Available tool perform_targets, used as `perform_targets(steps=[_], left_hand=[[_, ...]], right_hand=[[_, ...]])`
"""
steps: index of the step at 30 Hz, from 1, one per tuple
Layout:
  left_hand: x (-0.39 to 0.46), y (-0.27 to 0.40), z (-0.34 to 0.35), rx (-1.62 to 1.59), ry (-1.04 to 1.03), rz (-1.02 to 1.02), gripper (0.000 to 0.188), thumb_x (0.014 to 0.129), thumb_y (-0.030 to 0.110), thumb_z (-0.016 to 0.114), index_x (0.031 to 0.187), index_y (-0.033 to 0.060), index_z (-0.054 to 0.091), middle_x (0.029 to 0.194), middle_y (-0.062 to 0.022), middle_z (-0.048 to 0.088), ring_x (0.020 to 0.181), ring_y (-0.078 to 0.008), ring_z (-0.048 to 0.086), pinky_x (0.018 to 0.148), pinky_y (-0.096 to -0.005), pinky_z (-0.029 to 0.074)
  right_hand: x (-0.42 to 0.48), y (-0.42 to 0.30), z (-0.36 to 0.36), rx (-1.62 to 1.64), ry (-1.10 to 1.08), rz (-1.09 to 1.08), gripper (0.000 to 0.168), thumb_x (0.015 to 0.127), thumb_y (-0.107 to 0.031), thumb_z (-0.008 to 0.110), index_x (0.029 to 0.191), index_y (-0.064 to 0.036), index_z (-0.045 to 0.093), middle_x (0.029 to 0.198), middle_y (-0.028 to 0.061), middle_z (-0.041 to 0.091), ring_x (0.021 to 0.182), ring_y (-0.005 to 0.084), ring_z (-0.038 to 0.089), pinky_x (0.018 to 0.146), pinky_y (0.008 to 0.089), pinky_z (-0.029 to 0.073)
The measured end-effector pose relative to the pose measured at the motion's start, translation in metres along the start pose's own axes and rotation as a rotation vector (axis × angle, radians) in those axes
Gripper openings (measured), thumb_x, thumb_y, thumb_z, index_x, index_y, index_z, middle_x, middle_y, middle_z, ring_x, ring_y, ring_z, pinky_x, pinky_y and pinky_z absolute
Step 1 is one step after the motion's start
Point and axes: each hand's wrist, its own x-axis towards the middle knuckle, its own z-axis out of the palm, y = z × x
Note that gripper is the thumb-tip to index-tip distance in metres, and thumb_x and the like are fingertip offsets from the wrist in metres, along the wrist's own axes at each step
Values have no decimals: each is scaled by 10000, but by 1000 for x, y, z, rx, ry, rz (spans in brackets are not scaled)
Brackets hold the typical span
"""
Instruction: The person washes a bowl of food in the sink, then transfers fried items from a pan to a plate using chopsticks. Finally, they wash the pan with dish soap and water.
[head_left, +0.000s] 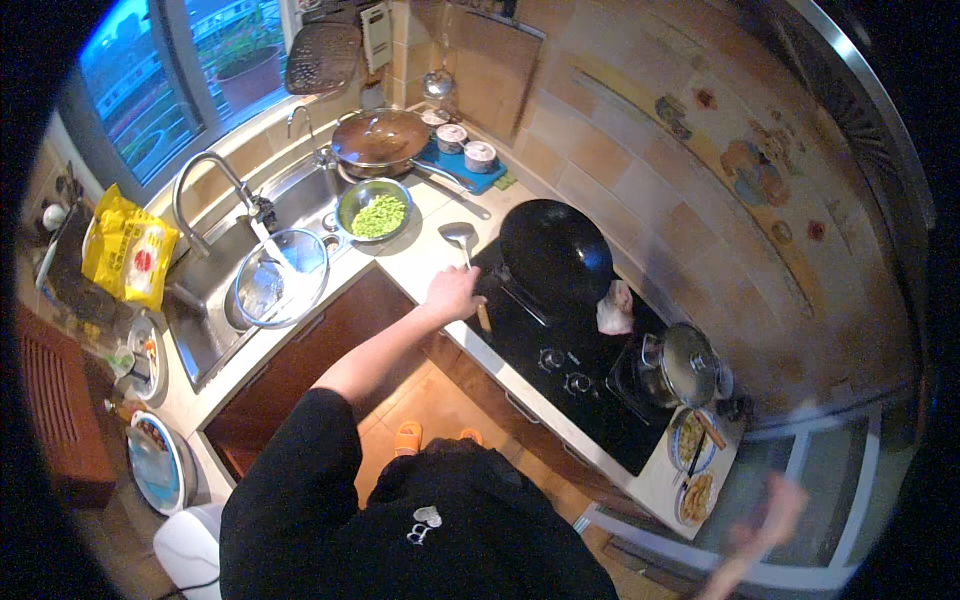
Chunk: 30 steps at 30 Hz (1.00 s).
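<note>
My left hand (453, 293) is closed around the handle of a metal wok spatula (459, 234), whose blade rests over the counter corner beside the hob. To the right of that hand, a black wok (556, 251) sits on the black glass hob (525, 360). My right hand (776, 510) is blurred at the lower right, beyond the counter's end and near a grey glass-fronted unit; its fingers cannot be made out. A bowl of chopped green vegetables (379, 216) stands at the sink's edge, behind the spatula.
A lidded pot (686, 366) stands on the hob's right part, near two dishes of food (696, 499) at the counter end. A lidded pan (381, 142) and small ramekins (478, 156) are in the back corner. A strainer (283, 277) lies over the sink (217, 330).
</note>
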Motion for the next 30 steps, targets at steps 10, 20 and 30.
perform_targets(steps=[10, 20, 30], left_hand=[[17, 11, 39, -194, -309, -237, 397, 768, 437, 726, 976, 100, 702, 974, -122, 707, 921, -305, 682, 788, -430, 545], [-275, 18, -23, -587, 152, -658, 286, 804, 342, 722, 1021, 162, 677, 856, -136, 679, 812, -345, 653, 710, -437, 512], [-485, 5, -71, -137, 393, -1432, 256, 793, 342, 726, 867, 116, 630, 743, -162, 664, 742, -378, 657, 629, -475, 513]], right_hand=[[-128, -96, 162, 382, -520, 335, 291, 899, -73, 545, 1171, -50, 646, 821, 118, 663, 733, 226, 664, 670, 355, 532], [-36, -124, 253, 634, -718, -347, 402, 785, 24, 583, 1173, -68, 631, 839, 124, 628, 688, 310, 624, 598, 389, 489], [-15, -344, 357, 824, -909, -729, 359, 824, -12, 575, 1166, -117, 604, 956, 113, 634, 800, 330, 641, 669, 408, 524]])
